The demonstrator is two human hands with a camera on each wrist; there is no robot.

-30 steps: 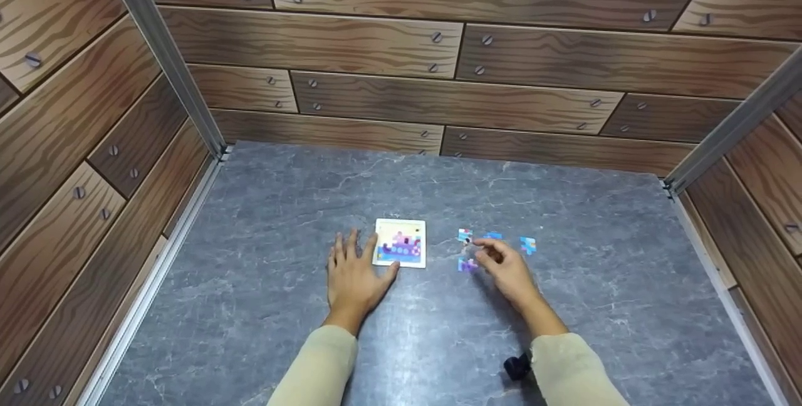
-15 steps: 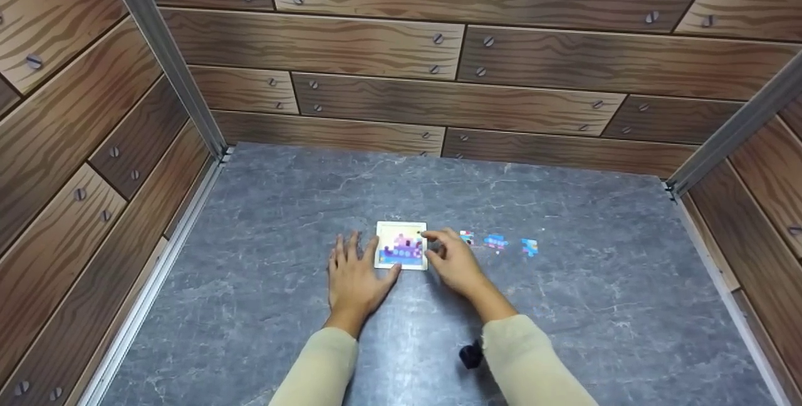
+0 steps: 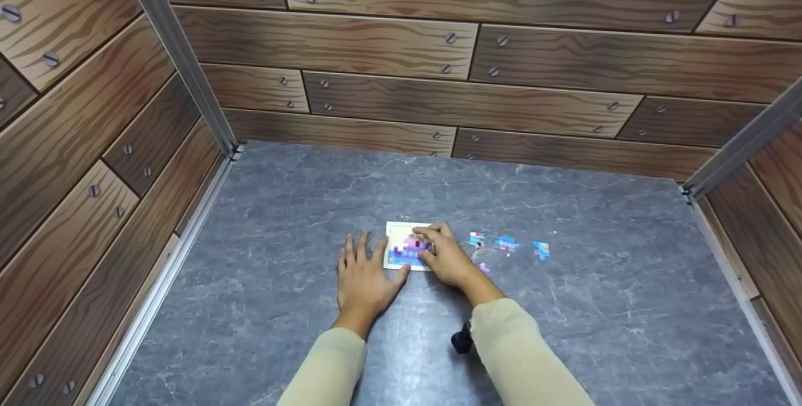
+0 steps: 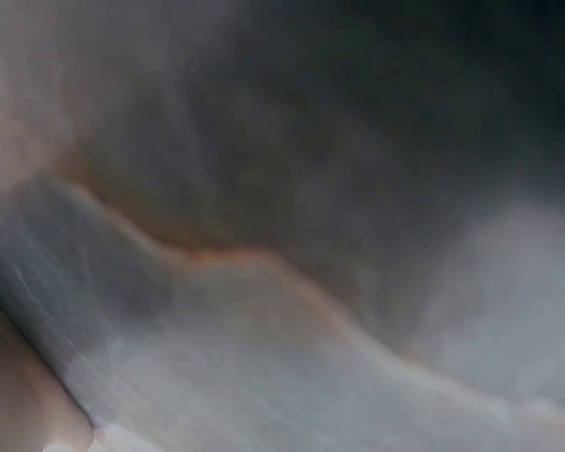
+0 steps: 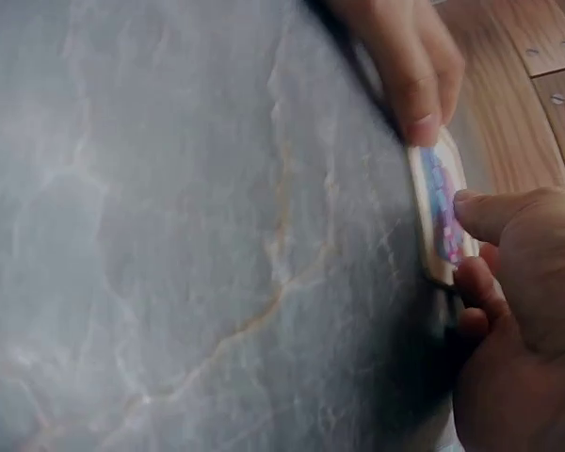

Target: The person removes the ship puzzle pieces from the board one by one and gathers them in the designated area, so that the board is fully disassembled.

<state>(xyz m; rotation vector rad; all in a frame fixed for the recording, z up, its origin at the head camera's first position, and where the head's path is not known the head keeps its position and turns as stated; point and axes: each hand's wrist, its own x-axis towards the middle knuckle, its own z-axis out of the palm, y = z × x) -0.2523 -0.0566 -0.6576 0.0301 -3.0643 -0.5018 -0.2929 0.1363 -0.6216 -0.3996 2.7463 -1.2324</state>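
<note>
A small square jigsaw puzzle board (image 3: 390,227) with a pale rim and a pink and purple boat picture lies on the grey tabletop. My left hand (image 3: 365,279) lies flat with spread fingers, its fingertips and thumb along the board's left and lower edges. My right hand (image 3: 448,260) is over the board's right side. Its thumb and index finger stand apart on the picture, the other fingers bent. In the right wrist view the thumb (image 5: 485,213) touches the picture and other fingertips reach the near edge. No loose piece shows between these fingers.
Right of the board lie several loose jigsaw pieces, among them a white and blue one (image 3: 477,239), a blue one (image 3: 506,243) and a pink one (image 3: 484,267). Black gear (image 3: 462,339) sits at my right wrist. Wood-patterned walls (image 3: 376,89) enclose the table.
My right hand has moved left from the loose pieces to the board, and its fingers now reach onto the picture. The left hand stays at the board's left edge.
</note>
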